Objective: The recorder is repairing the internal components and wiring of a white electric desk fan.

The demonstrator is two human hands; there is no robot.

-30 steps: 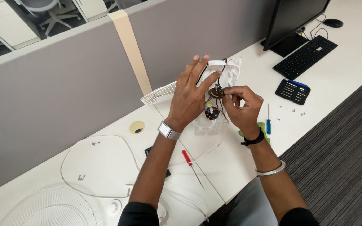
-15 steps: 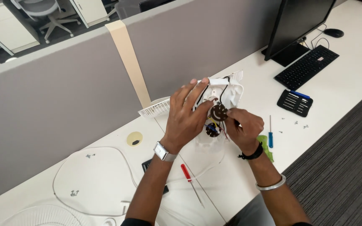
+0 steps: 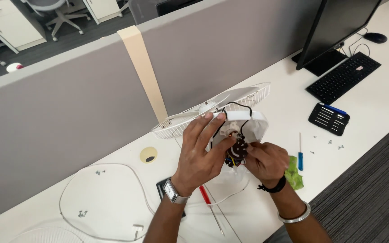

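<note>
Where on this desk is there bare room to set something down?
Bare desk lies between the keyboard and the bit case, and left of the round cable hole. It is crowded around both hands, left hand and right hand, with screwdrivers and loose screws.

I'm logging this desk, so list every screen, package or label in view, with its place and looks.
Monitor: far right of the desk, behind the keyboard; flat black rectangle seen at an angle, its screen dark.
Bit-set case: right of the hands, in front of the keyboard; flat black rectangle with a row of silver bits.
No labels or signs can be made out.
</note>
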